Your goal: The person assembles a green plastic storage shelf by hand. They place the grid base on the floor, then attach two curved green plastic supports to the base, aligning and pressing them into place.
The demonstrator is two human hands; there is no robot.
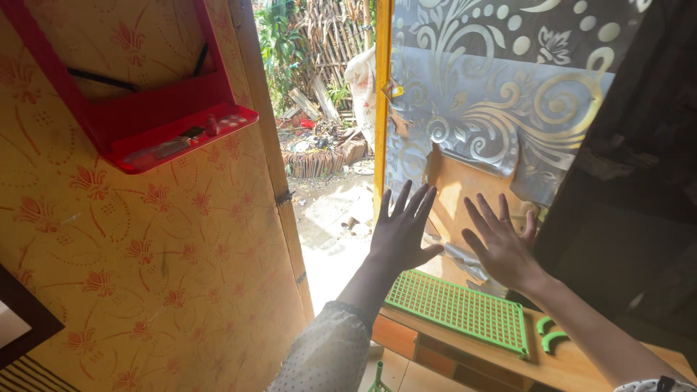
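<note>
My left hand (401,231) is flat with fingers spread against the lower part of a wooden door (465,190), near its yellow edge. My right hand (503,247) is spread the same way a little to the right, close to it. A silver sheet with swirl and flower patterns (501,87) covers the upper door; its torn lower edge hangs just above my fingers, leaving bare brown wood beneath. Neither hand holds anything.
A green plastic grid (465,308) and two green curved pieces (550,335) lie on a wooden ledge (552,366) below my hands. A red wall shelf (167,131) hangs on the orange patterned wall (181,276) at left. The doorway gap shows a sunlit yard with rubble (323,149).
</note>
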